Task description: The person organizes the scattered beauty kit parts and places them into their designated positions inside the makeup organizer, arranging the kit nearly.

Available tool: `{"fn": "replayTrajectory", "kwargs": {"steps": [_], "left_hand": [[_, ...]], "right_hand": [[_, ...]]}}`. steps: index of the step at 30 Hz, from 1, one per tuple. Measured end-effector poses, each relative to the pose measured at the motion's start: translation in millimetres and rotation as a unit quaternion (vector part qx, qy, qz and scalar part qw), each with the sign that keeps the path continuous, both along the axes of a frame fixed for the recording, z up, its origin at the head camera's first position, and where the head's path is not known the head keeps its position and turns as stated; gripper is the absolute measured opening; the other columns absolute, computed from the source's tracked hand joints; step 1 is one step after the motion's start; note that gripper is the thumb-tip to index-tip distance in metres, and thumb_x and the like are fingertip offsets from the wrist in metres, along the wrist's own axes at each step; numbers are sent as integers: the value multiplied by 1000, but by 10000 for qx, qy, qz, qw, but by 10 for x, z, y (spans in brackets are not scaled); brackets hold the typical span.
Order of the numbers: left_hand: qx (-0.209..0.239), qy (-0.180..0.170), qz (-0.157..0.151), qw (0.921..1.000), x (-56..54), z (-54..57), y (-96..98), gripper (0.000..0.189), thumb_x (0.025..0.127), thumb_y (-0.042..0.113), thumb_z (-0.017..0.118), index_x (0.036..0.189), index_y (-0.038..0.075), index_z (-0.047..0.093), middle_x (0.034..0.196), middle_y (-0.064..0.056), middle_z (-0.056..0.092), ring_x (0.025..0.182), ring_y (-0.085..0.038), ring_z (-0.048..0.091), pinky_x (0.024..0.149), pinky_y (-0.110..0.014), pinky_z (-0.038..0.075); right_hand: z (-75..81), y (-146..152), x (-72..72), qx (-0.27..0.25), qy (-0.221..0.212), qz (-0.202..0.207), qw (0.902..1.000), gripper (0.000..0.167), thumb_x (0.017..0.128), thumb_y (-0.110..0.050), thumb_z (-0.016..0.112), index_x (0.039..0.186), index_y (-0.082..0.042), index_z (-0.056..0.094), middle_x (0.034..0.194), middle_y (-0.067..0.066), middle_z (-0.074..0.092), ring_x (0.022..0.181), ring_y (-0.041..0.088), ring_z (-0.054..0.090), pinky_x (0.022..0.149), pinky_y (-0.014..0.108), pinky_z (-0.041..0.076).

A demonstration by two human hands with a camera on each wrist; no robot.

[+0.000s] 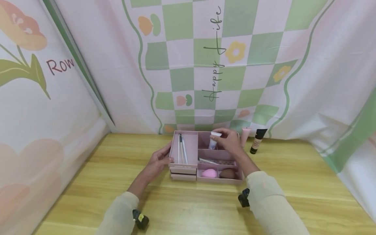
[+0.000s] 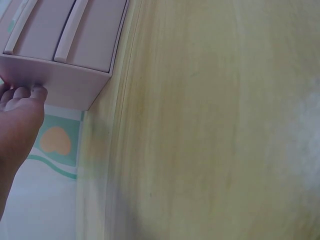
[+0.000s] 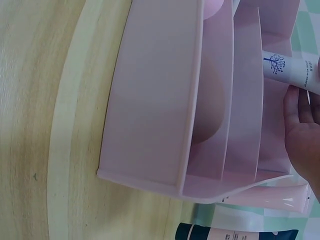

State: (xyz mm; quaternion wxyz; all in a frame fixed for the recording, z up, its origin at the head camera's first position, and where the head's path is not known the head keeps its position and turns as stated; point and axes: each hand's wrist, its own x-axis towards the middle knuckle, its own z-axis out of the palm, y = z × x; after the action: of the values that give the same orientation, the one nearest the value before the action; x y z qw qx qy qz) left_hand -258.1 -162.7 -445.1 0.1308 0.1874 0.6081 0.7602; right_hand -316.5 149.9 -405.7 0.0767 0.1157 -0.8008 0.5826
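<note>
A pink desk organizer stands near the back of the wooden table. My left hand rests against its left side, thumb near the top rim; in the left wrist view the fingertips touch the side wall. My right hand pinches a small white tube over the back right compartment. A blue tree print shows on this tube in the right wrist view. Two thin brushes lie in the top left tray. A pink makeup sponge and a brown one sit in the front compartments.
Right of the organizer a pink tube and a black-capped beige tube stand on the table. Two drawers lie below the left tray. A patterned curtain hangs close behind. Slim items lie in the middle compartment.
</note>
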Motion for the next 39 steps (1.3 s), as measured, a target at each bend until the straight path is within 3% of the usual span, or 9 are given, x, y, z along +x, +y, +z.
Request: {"fn": "replayTrajectory", "kwargs": {"steps": [3,7,21,30,32,37,39], "left_hand": [[-30,-46,29,10000,1,5,3,77,93,-7,52,160,-2,14,172,-19,6,160,-34,8,122,-22,29],[-55,-6,32,10000,-2,1,0,76,94,-8,51,160,-3,13,171,-21,5,160,-36,8,122,-22,31],[-14,79,-32,10000,6,-1,-10,76,93,-7,51,159,-5,12,171,-22,6,159,-37,7,123,-25,29],[-29,3,20,10000,-9,-11,-8,76,94,-7,50,160,-4,12,171,-22,6,160,-35,7,122,-22,30],[-33,4,19,10000,-12,-15,-9,76,94,-8,50,160,-4,12,171,-21,6,160,-35,8,122,-21,31],[-87,44,-10,10000,-8,-7,-15,76,94,-7,51,160,-3,13,172,-21,7,160,-35,8,120,-19,34],[-111,91,-45,9999,-10,-3,-19,76,94,-7,52,160,-4,12,171,-21,6,160,-36,8,120,-19,34]], "right_hand": [[-3,17,-6,-75,-21,27,10000,33,89,-12,76,114,8,70,90,-6,73,76,-3,62,68,12,57],[29,41,1,47,-100,-19,9999,34,90,-13,76,117,6,70,97,5,75,78,-3,63,70,13,57],[117,195,36,118,123,119,9998,34,92,-14,73,118,7,68,99,-9,74,86,-6,65,80,10,56],[282,336,111,393,194,-82,9990,36,94,-18,71,121,6,66,118,21,73,89,-13,64,84,6,56],[314,386,128,368,277,-88,9989,37,94,-17,71,121,8,66,115,16,75,89,-13,65,84,6,56],[392,581,186,328,467,-146,9983,37,96,-17,69,123,9,64,98,-23,71,90,-13,65,86,4,55],[427,678,205,277,532,-229,9979,37,96,-17,68,123,9,64,95,-31,67,91,-13,65,87,3,54]]}}
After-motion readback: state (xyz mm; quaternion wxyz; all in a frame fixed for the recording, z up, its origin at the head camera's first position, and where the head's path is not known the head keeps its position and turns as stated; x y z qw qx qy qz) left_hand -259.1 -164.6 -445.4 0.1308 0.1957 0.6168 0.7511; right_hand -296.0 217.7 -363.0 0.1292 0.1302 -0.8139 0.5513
